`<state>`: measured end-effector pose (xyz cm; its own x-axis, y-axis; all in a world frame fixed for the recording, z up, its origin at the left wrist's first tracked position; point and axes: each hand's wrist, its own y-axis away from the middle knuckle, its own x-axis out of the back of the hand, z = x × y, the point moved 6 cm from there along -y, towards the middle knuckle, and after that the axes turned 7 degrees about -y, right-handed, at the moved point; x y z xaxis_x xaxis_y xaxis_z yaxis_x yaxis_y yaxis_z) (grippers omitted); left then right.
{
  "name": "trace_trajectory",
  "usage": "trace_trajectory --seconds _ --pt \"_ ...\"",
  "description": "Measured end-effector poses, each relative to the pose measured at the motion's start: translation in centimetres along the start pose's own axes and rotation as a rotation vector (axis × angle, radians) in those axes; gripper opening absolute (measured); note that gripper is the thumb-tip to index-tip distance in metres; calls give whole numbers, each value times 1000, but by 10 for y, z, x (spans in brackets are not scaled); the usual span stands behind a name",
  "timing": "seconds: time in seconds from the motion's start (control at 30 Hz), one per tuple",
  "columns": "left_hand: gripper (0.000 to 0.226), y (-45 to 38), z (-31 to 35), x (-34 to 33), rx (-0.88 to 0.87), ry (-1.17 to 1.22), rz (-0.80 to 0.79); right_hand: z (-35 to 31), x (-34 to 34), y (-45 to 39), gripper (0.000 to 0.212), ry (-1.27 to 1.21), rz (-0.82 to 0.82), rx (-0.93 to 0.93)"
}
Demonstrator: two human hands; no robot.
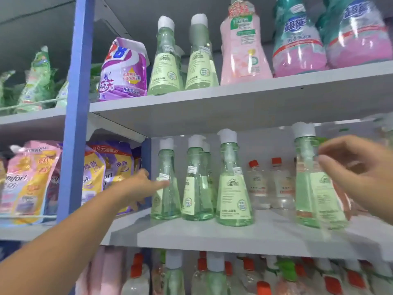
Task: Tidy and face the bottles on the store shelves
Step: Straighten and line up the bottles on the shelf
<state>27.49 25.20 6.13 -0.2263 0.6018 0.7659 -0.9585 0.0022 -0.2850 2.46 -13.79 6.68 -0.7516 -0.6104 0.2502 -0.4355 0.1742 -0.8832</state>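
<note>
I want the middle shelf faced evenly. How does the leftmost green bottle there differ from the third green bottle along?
The leftmost green bottle sits farther back; the third green bottle stands nearer the shelf edge. The leftmost shows its label edge-on, turned aside; the third's label faces front. The left hand touches the leftmost; nothing touches the third. Both stand upright, with white caps and pale green liquid.

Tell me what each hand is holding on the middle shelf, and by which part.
Left hand: fingertips touch the label side of the leftmost green bottle; a real grip cannot be told. Right hand: open by the rightmost green bottle, holding nothing.
</note>
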Motion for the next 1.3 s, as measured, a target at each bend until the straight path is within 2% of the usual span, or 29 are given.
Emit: trace_trajectory --seconds 0.03,0.07,0.13,0.17,0.23,0.33,0.5,0.63,0.7,0.77,0.8,0.83,0.87,0.9,0.93,1.03,1.13,1.2,1.3 --pt "101 -2 0 -7 -24 -21 -89 -40 -29 0 18 22 -27 28" --pt "102 -5 1 -12 -66 -48 -128 -47 -63 -10 32 50 -137 -10" --pt "95 -16 5 -15 -146 -129 -113 -47 -113 -20 73 140 -303 -222" --pt "91 -21 7 -16 -169 -155 -103 -41 -135 -27 90 175 -336 -326" --pt "89 -28 11 -20 -219 -174 -117 -23 -172 -36 101 237 -366 -402" --pt "86 -37 21 -33 -291 -224 -146 -7 -189 -40 99 249 -272 -456" --pt "97 -59 36 -52 -352 -224 -176 6 -176 -39 100 374 -207 -593" --pt "85 -56 45 -61 -429 -230 -179 11 -174 -44 105 532 -195 -618" --pt "68 -71 40 -40 -442 -63 -77 12 -169 -48 112 645 -250 -611" --pt "50 -93 26 -4 -363 293 136 11 -157 -57 122 770 -251 -560" --pt "48 -102 15 12 -297 417 254 2 -153 -62 120 796 -202 -481" --pt "52 -109 6 20 -237 433 312 -12 -149 -68 110 768 -129 -391" --pt "55 -112 0 18 -184 357 282 -27 -147 -73 93 693 -50 -296" --pt "57 -114 -4 8 -149 278 185 -42 -147 -76 76 585 2 -237" --pt "53 -119 -9 -6 -127 240 56 -51 -151 -79 68 489 -1 -217" --pt "42 -117 -19 -39 -115 277 -256 -51 -177 -76 92 383 -175 -329" --pt "50 -122 -17 -50 -158 207 -285 -40 -205 -66 90 356 -315 -402" --pt "50 -122 -16 -50 -161 143 -231 -39 -218 -62 91 338 -355 -436" --pt "68 -129 -21 -49 -119 16 -106 -36 -229 -65 81 374 -371 -450"
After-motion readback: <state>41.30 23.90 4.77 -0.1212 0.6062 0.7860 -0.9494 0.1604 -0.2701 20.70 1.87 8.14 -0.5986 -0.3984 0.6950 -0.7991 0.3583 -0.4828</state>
